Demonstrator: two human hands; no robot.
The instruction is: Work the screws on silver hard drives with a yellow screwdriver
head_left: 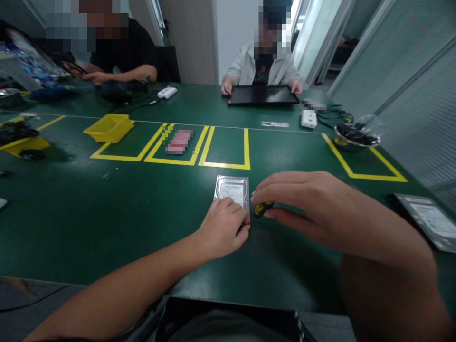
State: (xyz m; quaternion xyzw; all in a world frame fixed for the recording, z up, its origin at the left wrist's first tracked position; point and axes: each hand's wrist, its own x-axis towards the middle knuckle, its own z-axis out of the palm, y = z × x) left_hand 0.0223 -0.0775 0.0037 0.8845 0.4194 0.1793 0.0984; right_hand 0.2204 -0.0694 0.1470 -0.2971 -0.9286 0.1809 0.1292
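A silver hard drive [231, 185] with a white label lies on the green table in front of me. My left hand [225, 225] is closed over its near part, fingers on the label side and thumb at the near right edge, so that part is hidden. To the right of the drive, my right hand [302, 202] holds a black and yellow screwdriver [262, 209] between thumb and fingers. Only its handle end shows; the shaft and tip cannot be made out. The hand is slightly above the table, apart from my left hand.
Another drive [427, 218] lies at the right edge. Yellow tape outlines [224, 166] mark the table, with a yellow bin [110, 128], a blurred pink item [180, 141] and a metal bowl [356, 137] of dark parts. Across sit two people; one holds a black panel [263, 95].
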